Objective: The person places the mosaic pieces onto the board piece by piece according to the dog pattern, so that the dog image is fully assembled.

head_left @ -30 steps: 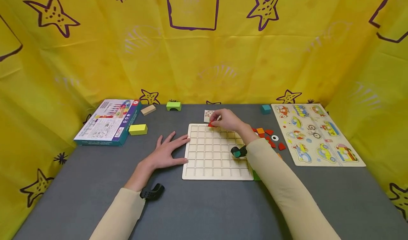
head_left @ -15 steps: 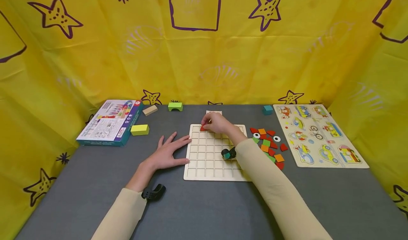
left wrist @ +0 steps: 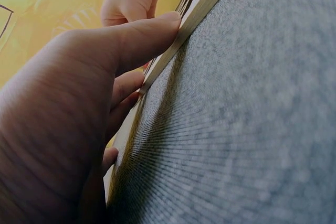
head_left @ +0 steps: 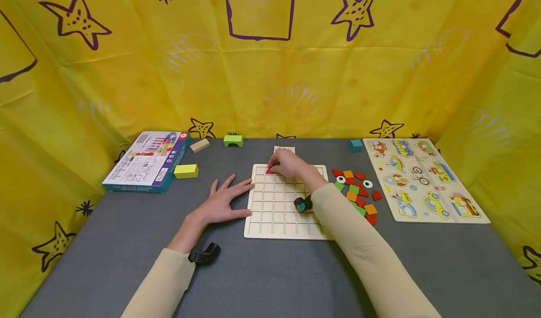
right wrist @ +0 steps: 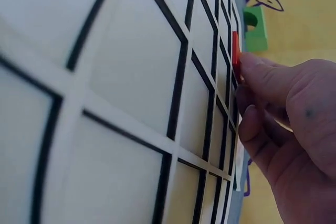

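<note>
- Left hand [head_left: 221, 204], nearest on the grey surface [head_left: 270, 280]: fingers spread, nothing in its grip. Thumb and fingertips meet the left edge of the grid board [head_left: 268, 205]; looks like steadying.
- Loose pieces [head_left: 371, 209], right of the board: red, orange and green, with white rings among them. They lay partly under the sleeve a second ago; more shows now.
- Right hand [head_left: 287, 162]: has shifted left from the far edge by the card, now over the board's far row. Little movement over the last half second — I judge carrying has given way to placing.
- Its grip: drawn down to a narrow pinch, thumb against fingertips, on one red piece [head_left: 269, 171].
- Red piece: at the far row, toward the left corner. Thin, bright, flat-sided; edge-on from the right wrist. Full outline hidden by fingers — cannot tell whether it sits flush in a cell.
- Card [head_left: 284, 149], just beyond the board: partly covered by the right hand.
</note>
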Demonstrator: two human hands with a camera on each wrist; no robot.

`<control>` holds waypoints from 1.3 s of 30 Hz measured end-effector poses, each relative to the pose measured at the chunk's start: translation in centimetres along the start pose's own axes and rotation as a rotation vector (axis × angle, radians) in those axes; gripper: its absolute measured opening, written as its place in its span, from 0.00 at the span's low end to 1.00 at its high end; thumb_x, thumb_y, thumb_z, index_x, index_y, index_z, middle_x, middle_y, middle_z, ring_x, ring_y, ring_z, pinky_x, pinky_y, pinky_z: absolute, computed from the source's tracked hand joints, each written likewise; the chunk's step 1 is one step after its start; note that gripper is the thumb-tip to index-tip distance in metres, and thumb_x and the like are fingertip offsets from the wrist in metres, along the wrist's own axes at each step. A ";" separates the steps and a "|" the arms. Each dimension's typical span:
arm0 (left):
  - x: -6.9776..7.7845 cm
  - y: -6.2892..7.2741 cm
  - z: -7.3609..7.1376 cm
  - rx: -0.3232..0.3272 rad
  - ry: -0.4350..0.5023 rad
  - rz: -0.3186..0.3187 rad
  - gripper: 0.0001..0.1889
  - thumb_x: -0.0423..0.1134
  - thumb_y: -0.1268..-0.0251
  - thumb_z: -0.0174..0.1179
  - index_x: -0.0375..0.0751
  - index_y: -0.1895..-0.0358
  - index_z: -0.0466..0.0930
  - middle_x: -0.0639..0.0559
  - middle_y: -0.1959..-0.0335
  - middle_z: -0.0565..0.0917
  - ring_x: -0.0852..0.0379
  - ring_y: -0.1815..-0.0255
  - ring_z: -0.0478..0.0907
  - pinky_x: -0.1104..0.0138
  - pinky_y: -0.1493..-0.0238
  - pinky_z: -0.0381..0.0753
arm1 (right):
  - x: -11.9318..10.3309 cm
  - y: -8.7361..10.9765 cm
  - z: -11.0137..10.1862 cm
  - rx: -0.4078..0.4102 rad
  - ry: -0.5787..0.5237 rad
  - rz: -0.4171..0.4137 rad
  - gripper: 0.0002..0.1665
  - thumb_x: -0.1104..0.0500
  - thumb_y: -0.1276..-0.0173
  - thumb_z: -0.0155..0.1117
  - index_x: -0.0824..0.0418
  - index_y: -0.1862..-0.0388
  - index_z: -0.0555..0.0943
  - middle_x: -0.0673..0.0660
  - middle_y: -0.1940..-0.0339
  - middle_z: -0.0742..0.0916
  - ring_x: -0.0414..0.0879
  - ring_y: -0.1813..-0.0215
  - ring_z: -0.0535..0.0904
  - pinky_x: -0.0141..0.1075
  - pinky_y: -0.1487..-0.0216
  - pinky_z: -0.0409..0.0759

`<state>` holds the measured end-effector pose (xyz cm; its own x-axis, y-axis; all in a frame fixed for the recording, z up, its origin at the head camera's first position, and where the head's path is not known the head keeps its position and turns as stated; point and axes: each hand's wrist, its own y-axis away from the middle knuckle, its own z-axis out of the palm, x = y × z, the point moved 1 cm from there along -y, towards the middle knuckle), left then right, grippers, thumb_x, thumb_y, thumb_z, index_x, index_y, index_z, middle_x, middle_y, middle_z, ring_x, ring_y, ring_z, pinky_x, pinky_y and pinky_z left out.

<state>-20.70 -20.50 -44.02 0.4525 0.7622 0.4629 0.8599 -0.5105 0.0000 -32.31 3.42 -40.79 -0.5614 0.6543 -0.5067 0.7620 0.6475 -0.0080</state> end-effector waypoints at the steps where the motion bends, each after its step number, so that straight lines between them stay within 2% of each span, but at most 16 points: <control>1: 0.0 0.0 0.0 -0.001 -0.001 0.000 0.43 0.68 0.39 0.63 0.55 0.22 0.64 0.56 0.21 0.61 0.35 0.19 0.41 0.30 0.32 0.26 | 0.0 0.0 0.0 -0.002 0.004 -0.002 0.05 0.64 0.28 0.67 0.62 0.59 0.88 0.54 0.64 0.84 0.49 0.57 0.76 0.39 0.49 0.76; 9: -0.1 0.0 0.0 -0.002 0.006 -0.003 0.44 0.68 0.39 0.62 0.55 0.22 0.64 0.55 0.21 0.61 0.35 0.19 0.40 0.31 0.32 0.26 | 1.0 1.3 -1.1 0.038 -0.077 0.021 0.08 0.62 0.27 0.66 0.60 0.53 0.87 0.54 0.58 0.86 0.49 0.55 0.80 0.41 0.50 0.78; 17: 0.0 0.0 0.0 0.003 0.005 0.009 0.44 0.67 0.39 0.64 0.54 0.22 0.65 0.56 0.21 0.61 0.36 0.19 0.40 0.31 0.32 0.25 | 3.7 5.3 -4.0 0.050 -0.159 0.114 0.12 0.63 0.26 0.65 0.64 0.47 0.84 0.56 0.55 0.85 0.52 0.54 0.79 0.45 0.50 0.78; 23: 0.0 0.0 0.0 0.006 0.012 0.010 0.44 0.66 0.39 0.65 0.53 0.22 0.65 0.56 0.21 0.61 0.36 0.19 0.40 0.32 0.32 0.25 | 6.5 9.2 -6.1 0.076 -0.125 0.170 0.13 0.63 0.27 0.65 0.67 0.47 0.83 0.59 0.54 0.85 0.54 0.53 0.80 0.49 0.49 0.79; 29: -0.1 0.0 0.0 0.006 0.021 0.013 0.43 0.65 0.39 0.66 0.53 0.22 0.65 0.56 0.21 0.61 0.36 0.19 0.40 0.32 0.32 0.25 | 9.6 12.7 -7.4 0.064 -0.078 0.232 0.11 0.64 0.27 0.65 0.66 0.48 0.83 0.60 0.54 0.86 0.55 0.52 0.80 0.51 0.47 0.78; 34: -0.2 -0.1 0.1 0.021 0.019 0.011 0.44 0.66 0.41 0.66 0.53 0.23 0.66 0.56 0.21 0.62 0.36 0.19 0.41 0.32 0.32 0.26 | 10.9 14.6 -8.0 0.036 -0.076 0.267 0.13 0.64 0.28 0.65 0.68 0.47 0.83 0.61 0.52 0.86 0.55 0.53 0.80 0.52 0.48 0.78; 39: -0.2 -0.3 0.0 0.015 0.017 0.003 0.44 0.66 0.42 0.66 0.53 0.23 0.67 0.55 0.21 0.62 0.35 0.19 0.40 0.31 0.32 0.25 | 11.8 15.3 -8.2 0.005 -0.039 0.248 0.12 0.64 0.28 0.66 0.68 0.49 0.84 0.62 0.52 0.86 0.56 0.53 0.80 0.51 0.49 0.79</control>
<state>-21.01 -20.45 -44.12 0.4509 0.7540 0.4777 0.8623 -0.5062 -0.0148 -29.87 24.25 -39.82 -0.3446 0.7774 -0.5262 0.8764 0.4673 0.1166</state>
